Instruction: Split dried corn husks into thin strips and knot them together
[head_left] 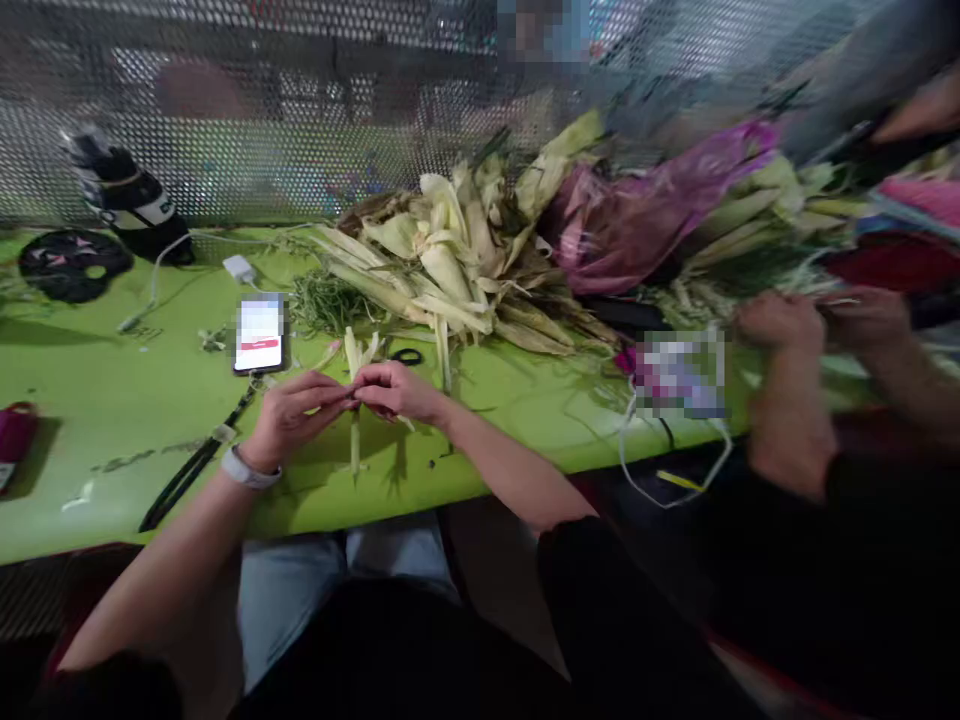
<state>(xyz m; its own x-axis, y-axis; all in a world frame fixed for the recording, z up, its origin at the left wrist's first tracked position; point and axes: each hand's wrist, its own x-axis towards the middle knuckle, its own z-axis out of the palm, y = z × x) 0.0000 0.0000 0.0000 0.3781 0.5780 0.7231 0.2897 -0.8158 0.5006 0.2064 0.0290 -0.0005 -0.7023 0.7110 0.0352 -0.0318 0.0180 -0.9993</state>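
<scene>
My left hand [294, 412] and my right hand [396, 390] meet over the green table [112, 400], fingertips pinched together on a pale green husk strip [354, 436] that hangs down between them. More pale strips [358, 350] stand up just behind my fingers. A white band sits on my left wrist. Both hands are closed on the strip.
A heap of corn husks [442, 260] lies behind my hands, with a purple plastic bag [637, 215] to its right. A phone [259, 335] and charger cable lie at left, a black strap near the front edge. Another person's hands [817, 330] work at right. Mesh fencing backs the table.
</scene>
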